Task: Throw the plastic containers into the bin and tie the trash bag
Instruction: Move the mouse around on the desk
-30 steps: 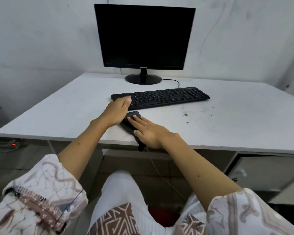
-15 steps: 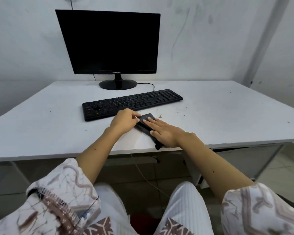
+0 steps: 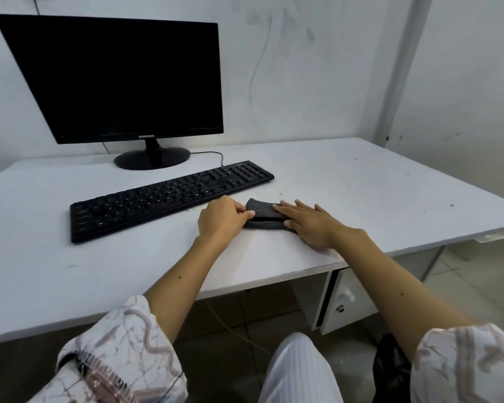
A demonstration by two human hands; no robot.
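A folded dark grey cloth (image 3: 264, 216) lies on the white desk (image 3: 361, 193) just in front of the keyboard's right end. My left hand (image 3: 220, 218) pinches the cloth's left edge with curled fingers. My right hand (image 3: 309, 223) lies flat on the cloth's right part, fingers straight and pressing it down. No plastic container, bin or trash bag shows in this view.
A black keyboard (image 3: 163, 199) runs across the desk's middle, with a dark monitor (image 3: 114, 80) on its stand behind it. A white drawer unit (image 3: 341, 303) stands under the desk at right. A dark object (image 3: 390, 370) sits on the floor by my right knee.
The view has swung to the right, so monitor and keyboard sit further left. Both hands stayed on the cloth, which now lies folded flatter, wholly on the desk.
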